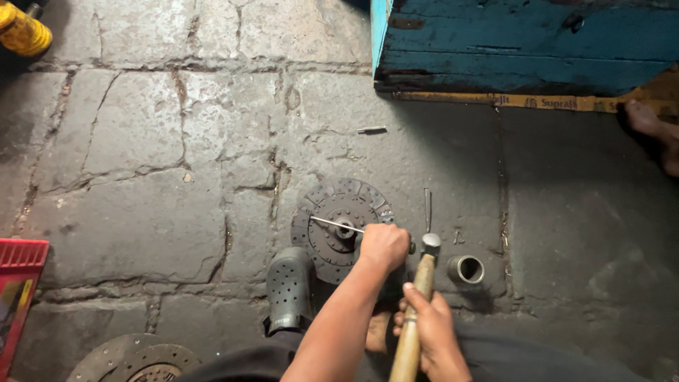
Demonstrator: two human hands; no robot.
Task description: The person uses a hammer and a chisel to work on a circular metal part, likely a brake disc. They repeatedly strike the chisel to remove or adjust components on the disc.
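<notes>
The clutch disc (339,230) lies flat on the stone floor (141,177), just in front of the person's knees, with its dark friction ring facing up and a small hub hole at the middle. The left hand (384,245) is closed in a fist over the disc's right edge, clamped on a thin metal rod (332,224) whose free end slants out across the hub. The right hand (437,338) is wrapped round the wooden handle of a hammer (420,290); the steel head stands just beside the left fist, to its right. The two hands are near each other but apart.

A foot in a grey perforated clog (288,286) rests against the disc's lower left edge. A short metal sleeve (465,269) lies on its side on the floor just right of the hammer head, and a slim metal tool (427,206) lies above it. A second clutch disc (134,361) shows at the lower left, near a red crate (18,283). A worn blue wooden box (523,42) stands at the top right, with another person's bare foot (651,131) beside it.
</notes>
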